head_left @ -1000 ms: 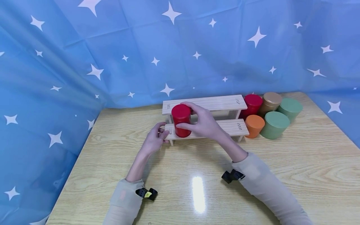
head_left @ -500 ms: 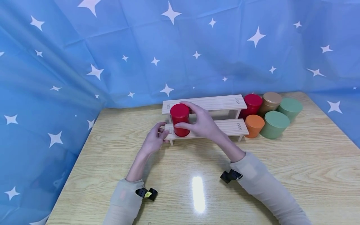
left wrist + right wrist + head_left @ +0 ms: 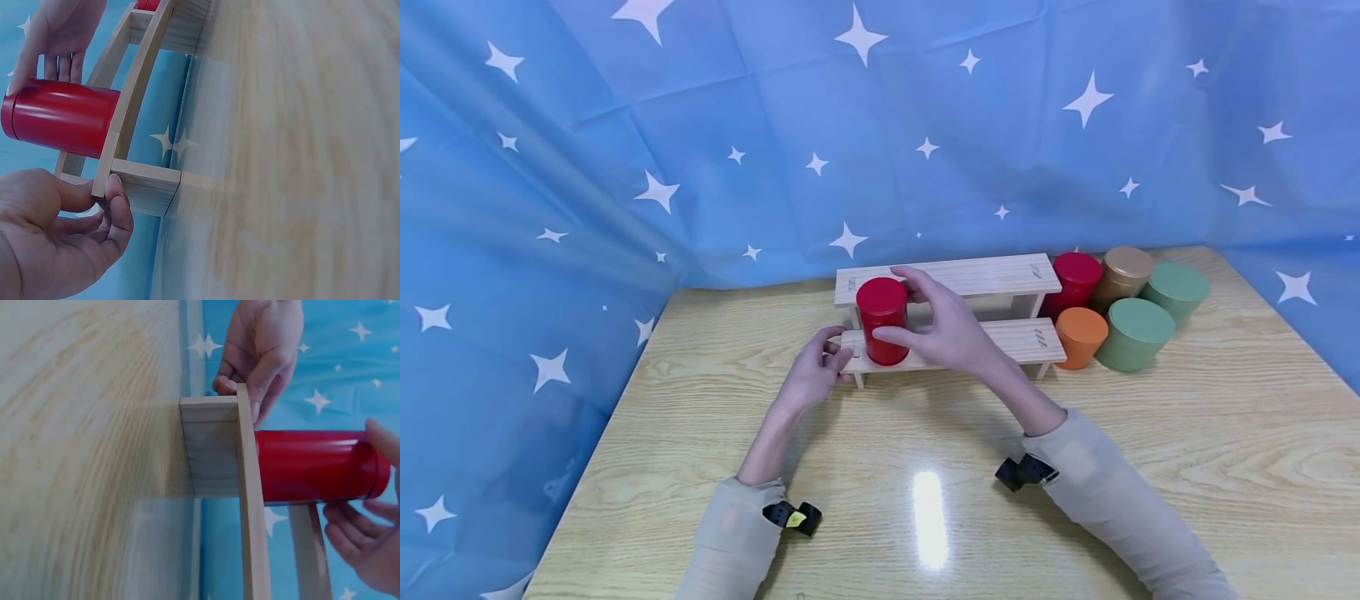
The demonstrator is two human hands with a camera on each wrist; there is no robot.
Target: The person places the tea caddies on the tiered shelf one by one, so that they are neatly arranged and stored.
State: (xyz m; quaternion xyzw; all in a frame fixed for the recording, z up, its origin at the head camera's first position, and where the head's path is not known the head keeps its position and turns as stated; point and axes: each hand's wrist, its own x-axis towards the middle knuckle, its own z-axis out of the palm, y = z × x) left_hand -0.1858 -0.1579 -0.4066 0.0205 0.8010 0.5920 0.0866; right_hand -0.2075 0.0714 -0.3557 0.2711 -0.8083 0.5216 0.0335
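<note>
A red lidded canister [image 3: 883,321] stands upright at the left end of the lower step of a two-tier wooden rack [image 3: 1022,337]. My right hand [image 3: 951,329] holds it from the right, the thumb across its front and fingers behind; the grip looks light. In the right wrist view the canister [image 3: 312,465] lies between thumb and fingertips, its base on the board. My left hand [image 3: 812,371] pinches the left end of the lower step. The left wrist view shows the left hand's thumb and curled fingers at the board's corner [image 3: 103,184].
Right of the rack stand another red canister [image 3: 1075,279], a bronze one [image 3: 1123,275], a short orange one [image 3: 1080,336] and two green ones, the nearer [image 3: 1135,333] in front of the farther [image 3: 1176,292]. A starry blue cloth [image 3: 775,100] hangs behind the wooden table [image 3: 850,483].
The red canister has slid slightly left along the lower step. My right hand went left with it, then drew back a little to the right. The left hand has stayed in place.
</note>
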